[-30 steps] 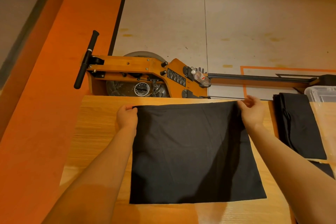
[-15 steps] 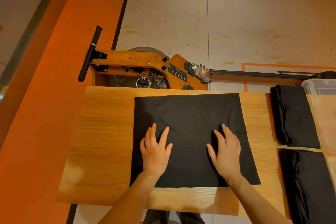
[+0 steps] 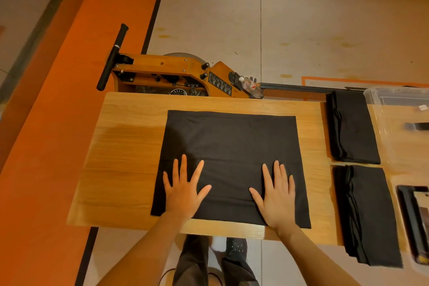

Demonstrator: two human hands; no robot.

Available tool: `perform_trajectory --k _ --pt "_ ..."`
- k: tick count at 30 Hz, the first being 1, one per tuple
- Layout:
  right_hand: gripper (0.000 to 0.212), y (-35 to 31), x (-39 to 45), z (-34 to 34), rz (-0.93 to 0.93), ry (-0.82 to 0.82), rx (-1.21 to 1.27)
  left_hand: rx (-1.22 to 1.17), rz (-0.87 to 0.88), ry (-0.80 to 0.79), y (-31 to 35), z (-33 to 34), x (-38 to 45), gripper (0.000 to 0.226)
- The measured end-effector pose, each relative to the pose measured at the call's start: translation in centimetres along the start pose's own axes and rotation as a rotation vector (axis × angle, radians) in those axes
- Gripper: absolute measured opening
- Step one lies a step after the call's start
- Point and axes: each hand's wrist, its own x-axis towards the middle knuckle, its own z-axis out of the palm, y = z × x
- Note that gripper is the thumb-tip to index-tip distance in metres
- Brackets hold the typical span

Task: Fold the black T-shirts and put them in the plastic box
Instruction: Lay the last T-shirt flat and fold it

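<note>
Hands [image 3: 184, 189] slid nearer on smooth, seemingly square black T-shirt [image 3: 232, 146].

Black T-shirt [image 3: 232, 146]: folded to a near-square panel, lying flat and smooth under both palms, its near edge at the wrists and its bulk extending ahead of the fingertips. Two folded black T-shirts lie well to the right of the right hand [image 3: 277, 197]: the far folded shirt [image 3: 354, 126] ahead of it, the near folded shirt [image 3: 369, 213] level with it. Clear plastic box [image 3: 394, 97]: beyond the far folded shirt, farthest right; contents unclear.
</note>
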Motion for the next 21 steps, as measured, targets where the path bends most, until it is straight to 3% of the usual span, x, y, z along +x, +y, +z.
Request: perform_trajectory --k 6,10,16,21 --pt "0.077 0.5 -1.2 -0.2 -0.020 0.014 0.018 0.011 -0.041 -0.014 -0.8 -0.2 -1.2 0.077" --pt "0.064 2.8 -2.8 -0.9 0.068 0.087 0.114 -0.029 -0.176 -0.069 -2.0 -1.2 -3.1 0.072" --pt "0.062 6.6 -6.6 -2.1 0.176 0.060 0.124 -0.040 -0.187 -0.098 -4.2 -1.2 -6.7 0.071" --pt "0.059 6.4 -7.8 -4.1 0.316 0.060 0.285 -0.174 -0.205 -0.082 -4.7 -2.0 -7.7 0.068"
